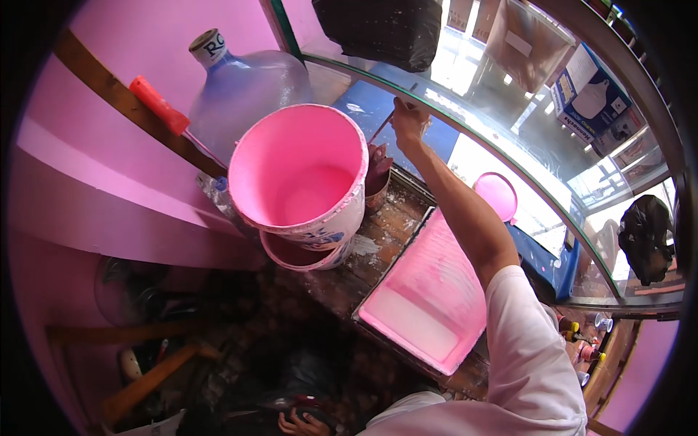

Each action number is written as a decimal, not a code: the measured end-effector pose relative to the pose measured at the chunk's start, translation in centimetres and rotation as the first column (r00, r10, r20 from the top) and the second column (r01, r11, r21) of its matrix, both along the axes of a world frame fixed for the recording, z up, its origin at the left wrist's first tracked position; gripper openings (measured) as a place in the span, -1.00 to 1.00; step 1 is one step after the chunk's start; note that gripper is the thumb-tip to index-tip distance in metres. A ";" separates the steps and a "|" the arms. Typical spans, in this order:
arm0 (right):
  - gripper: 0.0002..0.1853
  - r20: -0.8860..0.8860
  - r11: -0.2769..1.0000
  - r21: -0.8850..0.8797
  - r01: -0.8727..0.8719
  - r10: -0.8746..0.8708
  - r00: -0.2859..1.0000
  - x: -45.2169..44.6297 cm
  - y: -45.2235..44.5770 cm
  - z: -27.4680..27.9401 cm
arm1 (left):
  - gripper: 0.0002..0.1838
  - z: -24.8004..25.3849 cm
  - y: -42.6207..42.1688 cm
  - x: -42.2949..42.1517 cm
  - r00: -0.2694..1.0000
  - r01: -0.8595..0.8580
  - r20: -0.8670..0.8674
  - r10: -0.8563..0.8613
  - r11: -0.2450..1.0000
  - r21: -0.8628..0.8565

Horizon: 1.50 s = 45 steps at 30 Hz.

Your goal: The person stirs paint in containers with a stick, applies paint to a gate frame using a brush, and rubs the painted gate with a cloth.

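Observation:
My right hand reaches out past the buckets, its fingers closed around a thin stick. The stick's lower end points down to a small paint-stained can with crumpled reddish-brown material inside. My left hand rests low by my lap, fingers apart, with nothing visible in it. Left of the can, a large pink-coated bucket sits in another bucket. Under my right arm lies a paint tray with pink paint pooled at its near end.
A big water jug stands by the pink wall, with a red-handled tool beside it. A glass display case borders the far right side. A round pink lid lies beyond the tray. Several bottles stand at lower right.

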State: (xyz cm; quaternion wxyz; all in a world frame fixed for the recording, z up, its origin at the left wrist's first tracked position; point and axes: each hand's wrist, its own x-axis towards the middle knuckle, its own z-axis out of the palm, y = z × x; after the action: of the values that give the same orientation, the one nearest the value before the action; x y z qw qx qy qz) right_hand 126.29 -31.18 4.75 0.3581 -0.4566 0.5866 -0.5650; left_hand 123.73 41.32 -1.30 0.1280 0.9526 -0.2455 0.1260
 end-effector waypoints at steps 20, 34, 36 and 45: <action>-0.70 -0.251 0.978 0.069 -0.199 0.210 0.945 -6.2 5.3 2.9 | -0.42 -2.1 2.5 -0.1 1.000 -0.008 -0.011 0.008 1.000 0.015; -0.62 -0.133 0.948 0.284 -0.146 0.189 0.973 -6.3 6.5 4.5 | -0.46 -1.4 2.2 -0.2 1.000 0.019 -0.009 -0.019 1.000 -0.007; -0.63 -0.138 0.947 0.275 -0.165 0.209 0.968 -6.4 6.3 4.4 | -0.46 -1.5 2.5 -0.1 1.000 0.018 -0.009 -0.018 1.000 -0.003; -0.69 -0.063 0.908 0.376 -0.186 0.226 0.972 -6.6 4.9 3.5 | -0.46 -3.6 4.2 0.6 1.000 -0.002 -0.018 0.001 0.999 -0.052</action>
State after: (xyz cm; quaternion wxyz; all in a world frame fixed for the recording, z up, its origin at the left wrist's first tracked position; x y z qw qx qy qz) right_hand 119.67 -26.25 8.22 0.4635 -0.4699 0.6485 -0.3792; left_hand 124.29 45.52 -4.88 0.1547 0.9504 -0.2400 0.1236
